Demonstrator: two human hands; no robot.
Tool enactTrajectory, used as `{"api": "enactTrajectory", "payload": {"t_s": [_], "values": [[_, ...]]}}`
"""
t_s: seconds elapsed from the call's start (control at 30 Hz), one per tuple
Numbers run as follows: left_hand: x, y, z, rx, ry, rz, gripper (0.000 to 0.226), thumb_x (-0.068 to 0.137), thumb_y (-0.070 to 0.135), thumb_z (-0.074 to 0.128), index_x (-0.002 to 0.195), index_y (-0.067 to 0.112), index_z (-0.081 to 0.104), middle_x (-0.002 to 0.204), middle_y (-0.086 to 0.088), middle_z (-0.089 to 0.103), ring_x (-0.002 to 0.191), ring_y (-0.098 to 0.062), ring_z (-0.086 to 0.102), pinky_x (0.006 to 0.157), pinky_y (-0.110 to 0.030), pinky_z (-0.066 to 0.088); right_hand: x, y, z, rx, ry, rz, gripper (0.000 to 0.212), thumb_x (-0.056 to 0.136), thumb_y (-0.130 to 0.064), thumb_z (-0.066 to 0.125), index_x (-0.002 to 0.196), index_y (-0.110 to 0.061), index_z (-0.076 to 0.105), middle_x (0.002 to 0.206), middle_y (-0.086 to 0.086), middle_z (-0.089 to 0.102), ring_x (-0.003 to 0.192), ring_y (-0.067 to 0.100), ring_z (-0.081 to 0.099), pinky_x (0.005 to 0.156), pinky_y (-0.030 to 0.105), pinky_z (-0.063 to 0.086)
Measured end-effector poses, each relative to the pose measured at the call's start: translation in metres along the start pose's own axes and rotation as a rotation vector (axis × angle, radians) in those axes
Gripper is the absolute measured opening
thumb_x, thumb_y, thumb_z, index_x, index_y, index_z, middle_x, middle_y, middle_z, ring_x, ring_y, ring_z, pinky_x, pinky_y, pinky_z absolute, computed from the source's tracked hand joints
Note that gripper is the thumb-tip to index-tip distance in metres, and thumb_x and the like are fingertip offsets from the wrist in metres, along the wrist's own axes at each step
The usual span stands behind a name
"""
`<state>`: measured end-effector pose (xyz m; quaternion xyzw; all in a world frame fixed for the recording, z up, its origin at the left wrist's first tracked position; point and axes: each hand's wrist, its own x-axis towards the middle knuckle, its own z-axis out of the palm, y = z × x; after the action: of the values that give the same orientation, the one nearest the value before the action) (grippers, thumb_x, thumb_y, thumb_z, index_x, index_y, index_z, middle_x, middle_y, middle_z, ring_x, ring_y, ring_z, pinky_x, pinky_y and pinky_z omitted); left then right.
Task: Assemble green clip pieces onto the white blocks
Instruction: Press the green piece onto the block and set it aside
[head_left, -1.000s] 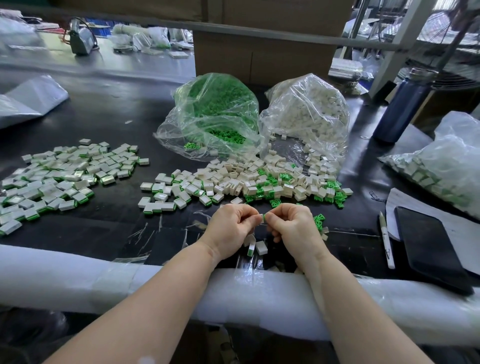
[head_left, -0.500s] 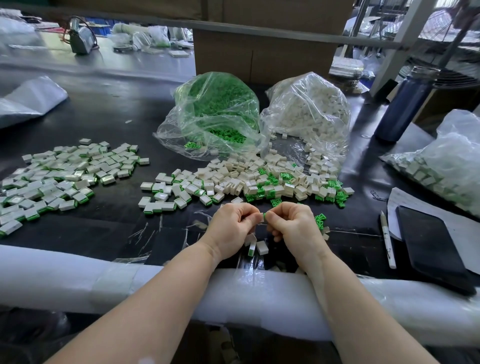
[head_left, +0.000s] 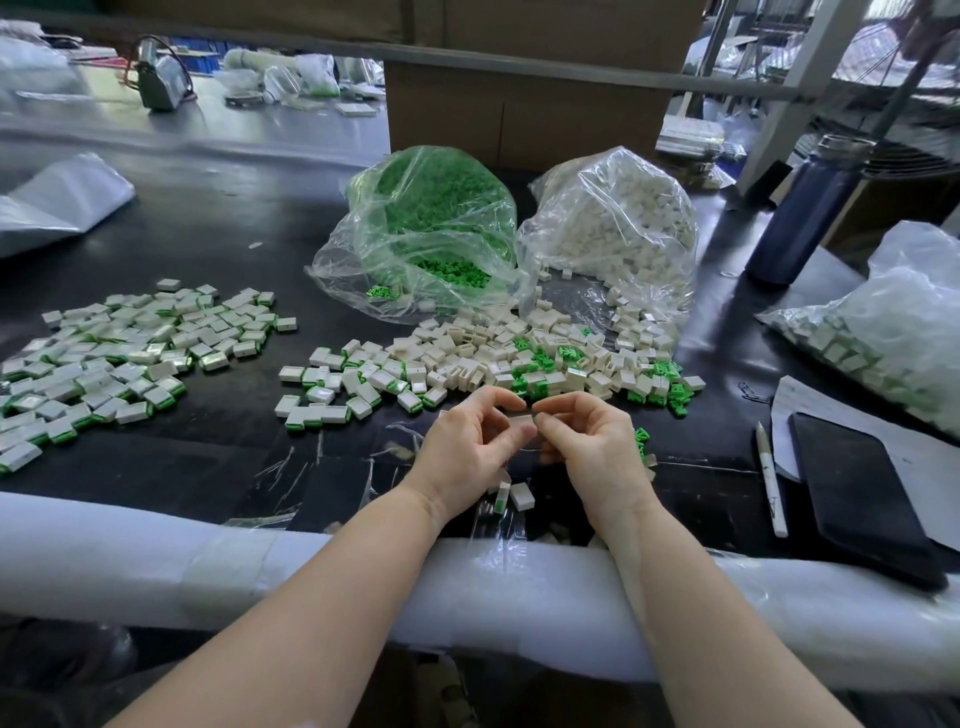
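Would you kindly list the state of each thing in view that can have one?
left hand: pinching the white block
right hand: fingers curled at the block's other end
white block: held above the table
bag of green clips: open, spilling
bag of white blocks: open, spilling
phone: screen dark

Two bare forearms come into view from the bottom edge, with no sleeve showing on either as far up as the picture reaches. No glove covers the left hand (head_left: 470, 447) or the right hand (head_left: 597, 444). The wrists carry no watch, band or bracelet, and the fingers that can be seen bear no ring. The fingernails that show look short and unpainted, though they are small in the view and hard to judge closely. Both forearms are smooth, with no marks, tape or bandage on the parts that show. Nothing else of the person appears.
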<state>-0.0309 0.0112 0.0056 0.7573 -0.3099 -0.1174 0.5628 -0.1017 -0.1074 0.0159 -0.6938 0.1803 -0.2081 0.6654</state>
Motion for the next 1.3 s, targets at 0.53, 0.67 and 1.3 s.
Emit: {"api": "enactTrajectory", "payload": {"t_s": [0.53,0.67,1.3], "values": [[0.0012,0.0011,-0.0032,-0.05,-0.016,-0.095,0.01,0.091,0.013,0.057,0.083,0.015,0.063,0.065,0.001,0.058,0.058,-0.007,0.052,0.063,-0.022,0.047,-0.0003,0.0008,0.0028,-0.159,-0.015,0.031,0.018,0.09,-0.007,0.059,0.073,-0.009,0.063,0.059,0.003,0.059,0.048,0.003,0.053,0.048,0.017,0.048],[0.0,0.0006,-0.0039,0.038,-0.023,-0.08,0.009,0.09,0.014,0.059,0.085,0.01,0.066,0.069,0.002,0.058,0.064,-0.011,0.053,0.072,-0.032,0.05,-0.001,0.0001,0.002,-0.235,-0.041,0.028,0.018,0.09,-0.005,0.059,0.073,-0.008,0.063,0.059,0.002,0.058,0.046,0.001,0.052,0.048,0.016,0.046],[0.001,0.0039,0.0001,-0.003,0.025,-0.075,0.01,0.086,0.018,0.066,0.094,0.019,0.071,0.088,-0.002,0.067,0.087,-0.019,0.064,0.083,-0.028,0.051,-0.0002,0.0009,-0.0016,-0.015,0.012,0.009,0.009,0.081,-0.007,0.07,0.073,-0.007,0.067,0.062,0.004,0.066,0.053,0.007,0.059,0.05,0.019,0.05]]}}
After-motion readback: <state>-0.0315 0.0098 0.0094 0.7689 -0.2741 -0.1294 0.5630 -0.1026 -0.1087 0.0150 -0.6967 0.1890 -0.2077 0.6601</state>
